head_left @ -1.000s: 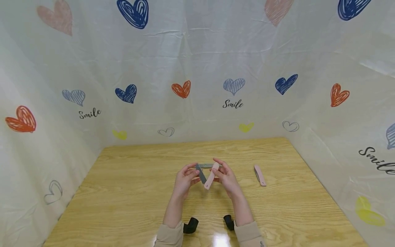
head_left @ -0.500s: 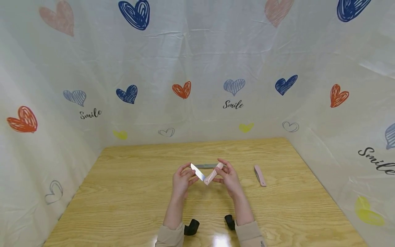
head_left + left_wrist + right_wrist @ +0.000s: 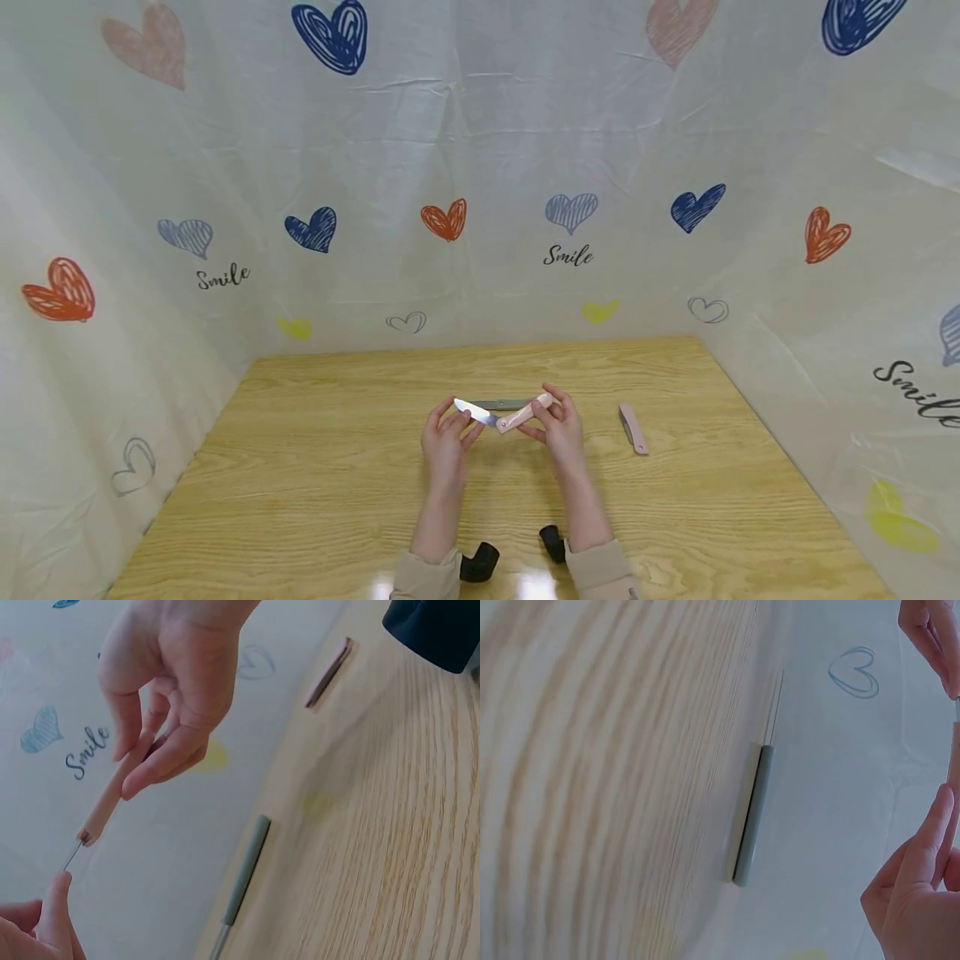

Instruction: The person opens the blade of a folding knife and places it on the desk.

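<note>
While L hand pinches blade, R hand grips handle, w/ pink knife spanning btwn 'em.

- My head view sits highest and farthest back, facing forward and down over table and backdrop.
- My left-wrist view is close, turned sideways (the table stands nearly on end), facing the right hand.
- My right-wrist view, also close and sideways, shares the green-handled knife with it.

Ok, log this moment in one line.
left hand: pinches knife blade | right hand: holds pink handle | table: green knife, folded pink knife
</note>
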Motion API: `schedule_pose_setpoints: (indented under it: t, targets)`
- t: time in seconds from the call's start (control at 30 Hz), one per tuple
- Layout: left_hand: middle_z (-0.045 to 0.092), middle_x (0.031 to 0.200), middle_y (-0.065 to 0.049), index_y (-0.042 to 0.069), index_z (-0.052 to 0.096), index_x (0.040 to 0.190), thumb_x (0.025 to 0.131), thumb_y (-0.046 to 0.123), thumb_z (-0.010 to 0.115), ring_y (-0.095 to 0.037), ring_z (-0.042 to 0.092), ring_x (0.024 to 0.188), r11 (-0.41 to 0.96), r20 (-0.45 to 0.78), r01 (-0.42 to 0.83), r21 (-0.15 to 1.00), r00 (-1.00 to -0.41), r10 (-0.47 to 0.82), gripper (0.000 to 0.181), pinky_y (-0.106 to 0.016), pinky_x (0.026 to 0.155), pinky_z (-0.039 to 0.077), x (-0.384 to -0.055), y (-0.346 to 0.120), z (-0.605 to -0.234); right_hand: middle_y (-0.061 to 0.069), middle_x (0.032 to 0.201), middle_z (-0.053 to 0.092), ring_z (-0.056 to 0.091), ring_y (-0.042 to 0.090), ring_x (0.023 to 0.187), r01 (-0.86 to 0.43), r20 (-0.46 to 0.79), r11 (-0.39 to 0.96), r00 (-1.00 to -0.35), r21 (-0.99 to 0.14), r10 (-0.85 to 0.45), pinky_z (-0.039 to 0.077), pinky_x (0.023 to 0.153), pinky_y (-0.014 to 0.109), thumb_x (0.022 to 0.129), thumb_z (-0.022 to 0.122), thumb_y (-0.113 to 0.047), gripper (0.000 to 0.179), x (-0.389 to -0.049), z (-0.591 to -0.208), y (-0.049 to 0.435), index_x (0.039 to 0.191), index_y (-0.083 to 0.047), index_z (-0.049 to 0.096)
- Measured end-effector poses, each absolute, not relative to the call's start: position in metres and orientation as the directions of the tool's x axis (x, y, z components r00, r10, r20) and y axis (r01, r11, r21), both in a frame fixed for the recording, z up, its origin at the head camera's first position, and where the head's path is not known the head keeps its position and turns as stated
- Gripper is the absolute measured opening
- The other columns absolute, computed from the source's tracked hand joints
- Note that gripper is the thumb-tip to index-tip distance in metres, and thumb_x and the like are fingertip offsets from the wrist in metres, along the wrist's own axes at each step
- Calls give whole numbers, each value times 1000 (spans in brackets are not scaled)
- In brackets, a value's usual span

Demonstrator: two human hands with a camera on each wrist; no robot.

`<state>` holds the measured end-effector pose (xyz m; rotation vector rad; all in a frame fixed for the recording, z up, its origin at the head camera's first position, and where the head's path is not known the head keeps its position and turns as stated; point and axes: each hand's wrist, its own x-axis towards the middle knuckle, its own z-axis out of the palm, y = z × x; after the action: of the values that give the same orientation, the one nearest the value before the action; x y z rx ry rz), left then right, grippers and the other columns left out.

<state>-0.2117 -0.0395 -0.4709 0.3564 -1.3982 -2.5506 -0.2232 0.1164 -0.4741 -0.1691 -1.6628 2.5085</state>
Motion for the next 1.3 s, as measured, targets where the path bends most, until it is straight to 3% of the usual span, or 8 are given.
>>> schedule_pose_setpoints:
  t: [0.2, 0.5, 0.97, 1.3]
  targets:
    - [57, 94, -10, -10, 45, 130, 93, -10, 52, -17, 62, 84, -568, -128, 139, 811, -906, -403, 38, -29, 75, 60, -211, -30, -472, 6, 94, 59, 62, 11, 85, -99, -12, -454, -972, -886, 236, 61, 65, 30, 96, 52, 7, 40, -222, -473, 109, 134, 8, 40]
    - [56, 92, -10, -12, 45, 130, 92, -12, 52, -15, 62, 81, -599, -152, 218, 771, -849, -506, 38, -29, 74, 60, -211, -18, -474, 8, 99, 58, 62, 13, 87, -106, -40, -464, -955, -880, 295, 61, 70, 32, 98, 51, 4, 37, -220, -472, 102, 133, 3, 41]
    - [52, 101, -15, -9, 40, 130, 95, -11, 48, -19, 61, 90, -623, -156, 261, 737, -832, -532, 36, -30, 81, 58, -209, -12, -474, 12, 110, 54, 58, 20, 102, -114, -78, -504, -935, -856, 345, 60, 76, 34, 100, 50, 0, 37, -218, -472, 94, 134, 2, 37]
    - [49, 108, -21, -6, 37, 130, 97, -8, 49, -22, 61, 95, -631, -180, 244, 737, -828, -531, 35, -33, 86, 57, -207, -10, -476, 9, 105, 54, 58, 15, 91, -123, -94, -554, -934, -824, 346, 60, 75, 33, 100, 50, 0, 34, -216, -474, 93, 131, 0, 36]
